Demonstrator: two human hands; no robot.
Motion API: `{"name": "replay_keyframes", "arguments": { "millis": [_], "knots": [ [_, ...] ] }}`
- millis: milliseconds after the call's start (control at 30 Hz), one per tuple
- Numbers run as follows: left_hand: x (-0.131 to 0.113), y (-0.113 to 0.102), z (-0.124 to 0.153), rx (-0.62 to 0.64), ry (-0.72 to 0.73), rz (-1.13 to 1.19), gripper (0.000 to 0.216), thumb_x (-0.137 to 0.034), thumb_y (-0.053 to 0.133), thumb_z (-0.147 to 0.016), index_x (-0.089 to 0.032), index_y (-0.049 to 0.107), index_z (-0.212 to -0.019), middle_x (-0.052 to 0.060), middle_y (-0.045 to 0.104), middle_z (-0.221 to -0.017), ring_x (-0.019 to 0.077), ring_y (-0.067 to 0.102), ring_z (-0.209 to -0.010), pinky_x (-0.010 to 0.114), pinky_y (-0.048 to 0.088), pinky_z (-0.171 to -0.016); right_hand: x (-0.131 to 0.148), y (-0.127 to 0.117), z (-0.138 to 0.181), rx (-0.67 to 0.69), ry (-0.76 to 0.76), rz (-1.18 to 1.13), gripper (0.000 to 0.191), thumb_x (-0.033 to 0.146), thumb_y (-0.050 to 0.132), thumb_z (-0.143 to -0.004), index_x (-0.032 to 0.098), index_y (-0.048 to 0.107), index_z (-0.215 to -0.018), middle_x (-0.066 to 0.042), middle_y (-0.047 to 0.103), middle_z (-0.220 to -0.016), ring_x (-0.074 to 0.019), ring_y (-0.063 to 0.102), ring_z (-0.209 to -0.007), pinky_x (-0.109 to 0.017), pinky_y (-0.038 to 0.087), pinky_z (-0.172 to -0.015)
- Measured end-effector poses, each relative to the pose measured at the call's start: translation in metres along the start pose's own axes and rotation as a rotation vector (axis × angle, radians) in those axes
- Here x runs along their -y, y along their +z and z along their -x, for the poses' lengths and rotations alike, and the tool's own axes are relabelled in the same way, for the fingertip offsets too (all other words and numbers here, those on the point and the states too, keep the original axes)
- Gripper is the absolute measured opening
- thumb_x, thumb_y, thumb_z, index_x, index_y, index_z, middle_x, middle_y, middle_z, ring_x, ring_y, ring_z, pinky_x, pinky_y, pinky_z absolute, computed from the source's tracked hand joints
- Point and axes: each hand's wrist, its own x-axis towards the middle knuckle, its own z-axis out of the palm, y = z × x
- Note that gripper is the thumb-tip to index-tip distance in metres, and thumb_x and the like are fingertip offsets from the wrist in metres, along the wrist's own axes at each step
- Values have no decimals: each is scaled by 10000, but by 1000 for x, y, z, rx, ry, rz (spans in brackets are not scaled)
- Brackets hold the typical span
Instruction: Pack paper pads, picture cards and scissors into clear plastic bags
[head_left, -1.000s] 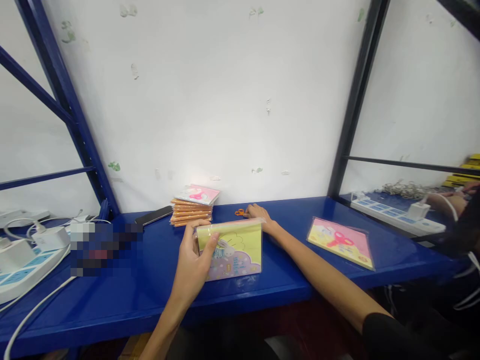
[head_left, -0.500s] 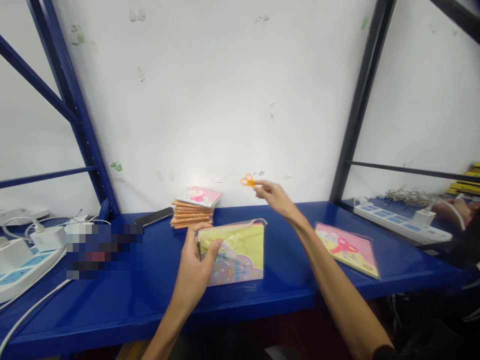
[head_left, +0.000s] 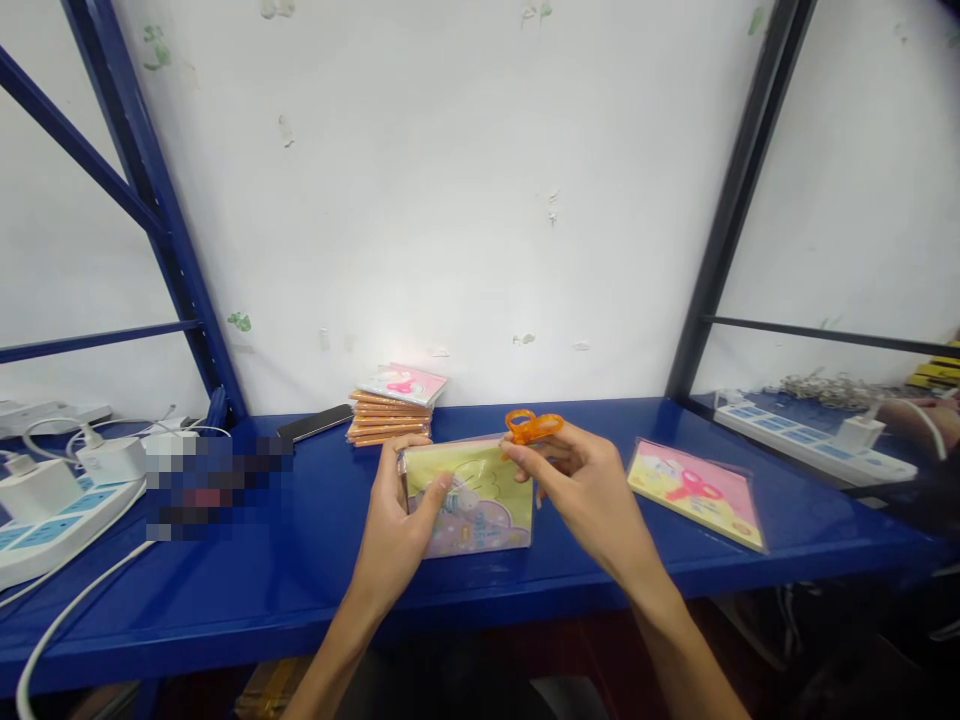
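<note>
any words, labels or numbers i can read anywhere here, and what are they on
No text here can be read.
Yellow packet in the left hand: print on its purple part, too blurred.
Pink packet on the shelf: corner print, too small.
Power strip on the left: blue markings, too small.
Orange scissors in the right hand: no lettering shows.

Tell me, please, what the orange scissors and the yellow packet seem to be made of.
The orange scissors look like glossy moulded plastic, going by their bright even colour. The yellow packet seems printed card in a clear plastic sleeve, which glints at its edges.
</note>
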Motion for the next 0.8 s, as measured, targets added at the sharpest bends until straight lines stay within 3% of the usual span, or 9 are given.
{"name": "replay_keyframes", "arguments": {
  "millis": [100, 233, 367, 467, 633, 800],
  "knots": [
    [0, 0, 0, 6, 0, 11, 377, -343, 729, -856, -239, 512, -1146, 39, 633, -1081, 218, 645, -969, 303, 505, -824, -2, 5, -5, -27, -42, 51, 189, 422, 730, -892, 249, 779, -950, -13, 774, -785, -182, 671, -580, -302, 531, -550],
    [1, -1, 2, 14, -6, 19, 379, -348, 726, -863, -242, 501, -1148, 35, 622, -1068, 212, 635, -949, 305, 504, -824, -5, 9, -3, -11, -43, 81, 187, 428, 746, -880, 257, 755, -956, -8, 799, -864, -155, 634, -504, -288, 513, -486],
    [1, -1, 3, 14, 0, 10, 366, -345, 711, -882, -247, 496, -1161, 38, 613, -1091, 203, 627, -949, 303, 501, -835, -4, 9, 0, -6, -68, 126, 161, 413, 730, -892, 257, 755, -927, -10, 796, -829, -195, 695, -614, -292, 522, -529],
    [1, 0, 3, 3, 4, 14, 357, -347, 707, -880, -248, 502, -1155, 30, 619, -1072, 201, 633, -929, 297, 505, -821, 0, 8, 4, -22, -91, 186, 151, 409, 722, -896, 267, 752, -936, 10, 760, -729, -187, 674, -573, -290, 489, -522],
    [0, 1, 3, -9, -2, 24, 355, -349, 705, -871, -246, 513, -1151, 25, 639, -1049, 206, 647, -914, 295, 508, -807, 2, 6, 13, -50, -83, 186, 228, 463, 667, -925, 253, 746, -887, -7, 732, -756, -188, 643, -567, -294, 470, -506],
    [-1, 0, 5, -5, 8, 26, 330, -334, 685, -884, -244, 523, -1157, 24, 638, -1053, 207, 638, -933, 288, 497, -818, -3, 7, 9, 30, -55, 264, 311, 482, 618, -955, 226, 746, -832, -14, 724, -744, -190, 628, -578, -304, 478, -542]
  ]
}}
